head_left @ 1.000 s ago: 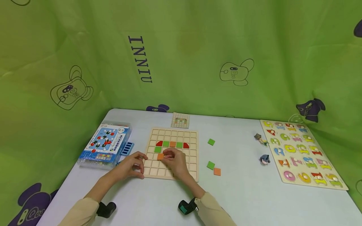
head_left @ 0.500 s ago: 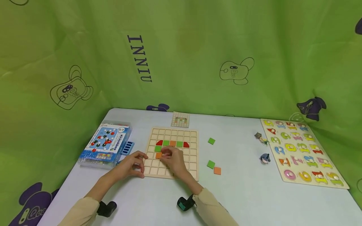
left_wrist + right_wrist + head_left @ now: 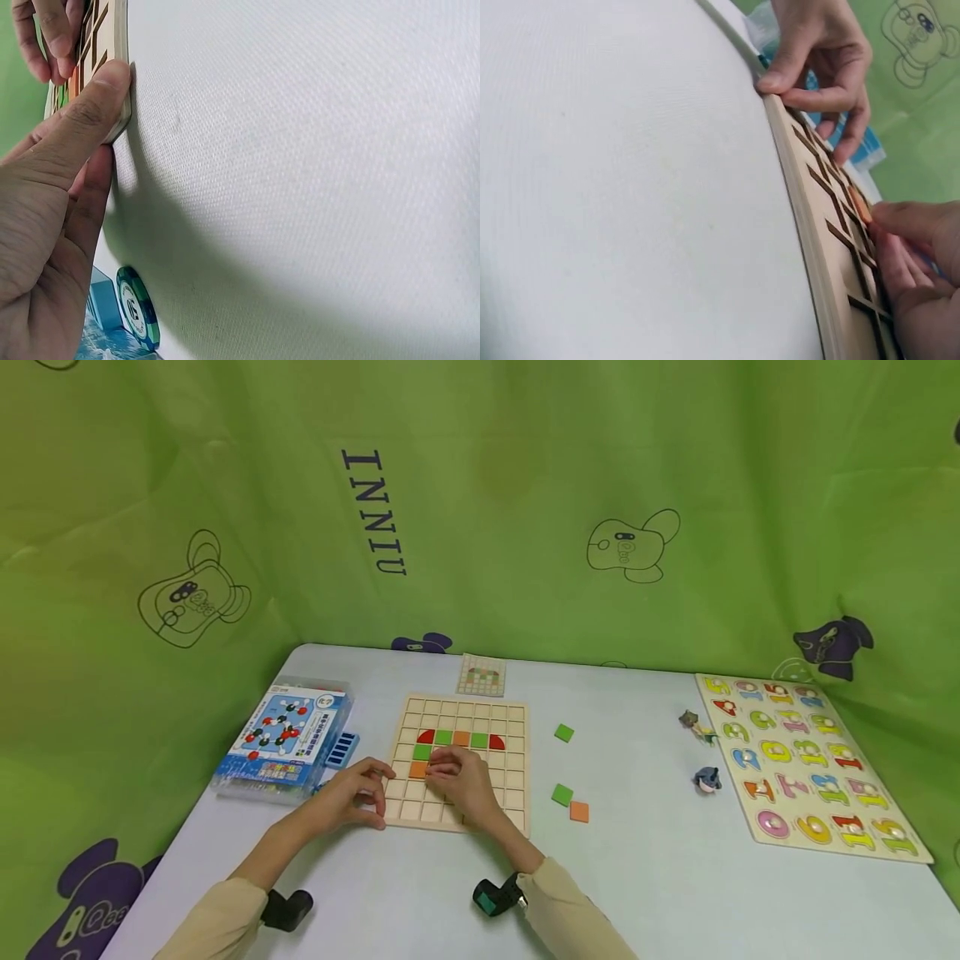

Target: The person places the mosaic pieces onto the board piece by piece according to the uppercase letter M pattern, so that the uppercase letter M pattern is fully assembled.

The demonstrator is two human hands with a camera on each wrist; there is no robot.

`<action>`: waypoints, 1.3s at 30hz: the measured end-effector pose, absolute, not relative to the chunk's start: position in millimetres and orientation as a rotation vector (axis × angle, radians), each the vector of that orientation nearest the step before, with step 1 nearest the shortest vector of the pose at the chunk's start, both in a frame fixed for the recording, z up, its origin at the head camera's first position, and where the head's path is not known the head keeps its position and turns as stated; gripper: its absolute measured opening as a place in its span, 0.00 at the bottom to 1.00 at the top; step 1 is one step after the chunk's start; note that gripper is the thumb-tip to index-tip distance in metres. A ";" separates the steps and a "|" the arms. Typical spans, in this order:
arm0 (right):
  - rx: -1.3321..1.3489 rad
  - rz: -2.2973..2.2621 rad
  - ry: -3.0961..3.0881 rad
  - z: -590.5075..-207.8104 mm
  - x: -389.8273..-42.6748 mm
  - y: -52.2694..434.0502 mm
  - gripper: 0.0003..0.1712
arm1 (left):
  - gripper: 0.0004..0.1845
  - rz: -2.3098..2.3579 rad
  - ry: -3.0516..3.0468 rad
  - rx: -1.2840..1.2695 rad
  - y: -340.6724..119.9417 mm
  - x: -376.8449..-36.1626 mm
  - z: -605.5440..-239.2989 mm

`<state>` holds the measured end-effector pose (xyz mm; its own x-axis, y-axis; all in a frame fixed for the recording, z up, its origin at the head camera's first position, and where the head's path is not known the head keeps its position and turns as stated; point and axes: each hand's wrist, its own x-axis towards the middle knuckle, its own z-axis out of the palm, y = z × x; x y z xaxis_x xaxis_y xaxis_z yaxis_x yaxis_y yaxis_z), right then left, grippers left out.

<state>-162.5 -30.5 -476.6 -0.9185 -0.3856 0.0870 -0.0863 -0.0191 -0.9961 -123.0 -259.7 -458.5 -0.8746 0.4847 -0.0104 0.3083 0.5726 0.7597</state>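
Orange tile (image 3: 417,769) sits in the grid board (image 3: 516,727), in the cell just under the green tile at the left end of the coloured row, at about 9 o'clock from the right hand (image 3: 459,781). That hand's fingertips (image 3: 900,217) are curled onto the tile's edge, pinching or pressing it into the cell (which of the two the views leave unclear). To seat it well, I judge the tile should be pushed down flat and square to the ribs, not tipped on one. The left hand (image 3: 352,793) braces the board's near-left corner, thumb (image 3: 97,97) against its edge, fingers curled over the rim; it is best kept there so the board cannot slide on the surface (image 3: 660,877).
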 end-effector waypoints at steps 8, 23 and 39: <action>-0.462 -1.993 2.086 -473.4 -167.7 3.9 0.17 | 0.11 1.187 2.601 0.677 -260.5 -121.0 -457.8; -0.162 -2.059 2.228 -463.8 -186.4 108.1 0.19 | 0.11 1.145 2.623 0.698 -260.9 -119.9 -458.8; 0.009 -1.748 2.617 -466.3 -221.1 156.8 0.19 | 0.11 1.150 2.627 0.741 -259.2 -121.3 -456.8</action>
<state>-221.1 156.8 -466.3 -1.0000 0.0080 0.0011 0.0020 0.3828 -0.9238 -121.3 -259.2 -456.8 -0.8598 0.5095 0.0348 0.3711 0.5766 0.7279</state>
